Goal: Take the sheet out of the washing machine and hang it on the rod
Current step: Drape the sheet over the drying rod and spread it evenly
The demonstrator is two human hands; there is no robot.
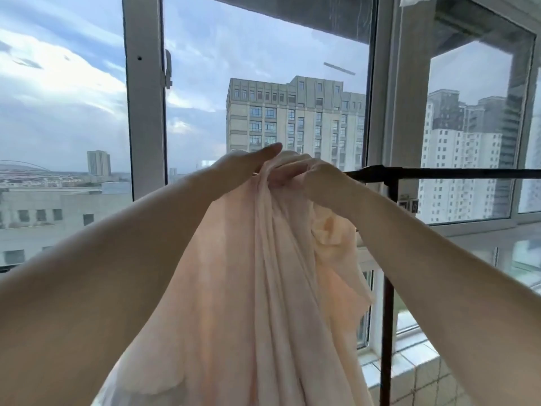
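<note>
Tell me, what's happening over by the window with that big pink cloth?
A person is hanging laundry. Both hands are raised in front of a window, holding a pale pink sheet bunched at its top, level with a black rod of a drying rack. The right hand grips the gathered fabric; the left hand lies on it with fingers stretched out. The rest of the sheet hangs down in folds. It isn't spread along the rod yet.

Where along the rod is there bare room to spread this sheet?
The rod is bare to the right of the right hand, out to the frame edge. It is crowded where both hands meet: the left hand and the bunched sheet hide it there.
</note>
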